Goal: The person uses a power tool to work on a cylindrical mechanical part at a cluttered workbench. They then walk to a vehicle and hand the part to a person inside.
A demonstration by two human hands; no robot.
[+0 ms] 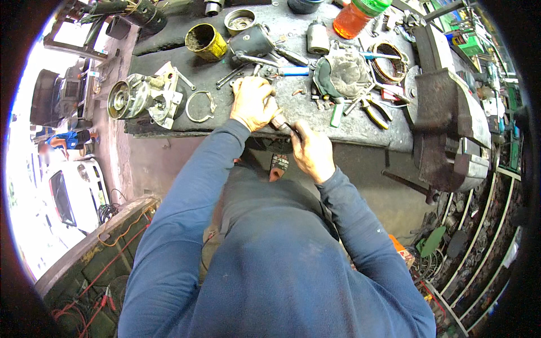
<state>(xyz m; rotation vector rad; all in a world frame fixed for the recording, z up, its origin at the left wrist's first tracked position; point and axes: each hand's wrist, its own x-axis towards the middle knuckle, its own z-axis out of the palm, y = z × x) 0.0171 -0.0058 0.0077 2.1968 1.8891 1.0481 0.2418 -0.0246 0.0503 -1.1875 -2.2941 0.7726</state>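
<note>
At the bench's front edge, my left hand (253,103) is closed around a small cylindrical metal part (278,121). My right hand (311,151), just to the right and nearer to me, pinches a dark slim piece (289,129) that meets the part's end. Whether the two are joined I cannot tell. Left of my left hand lie a thin metal ring clamp (200,107) and a cast metal housing (155,101). Beyond the hands is a tool with a blue handle (293,71). A grimy cloth (346,70) and yellow-black pliers (376,112) lie to the right.
Farther back on the workbench (163,50) stand a yellow cup (205,42), a black motor casing (252,40) and a bottle of orange liquid (360,17). A wire-wound ring (389,62) lies near a large vise (451,129) at the right. Racks of parts stand far right.
</note>
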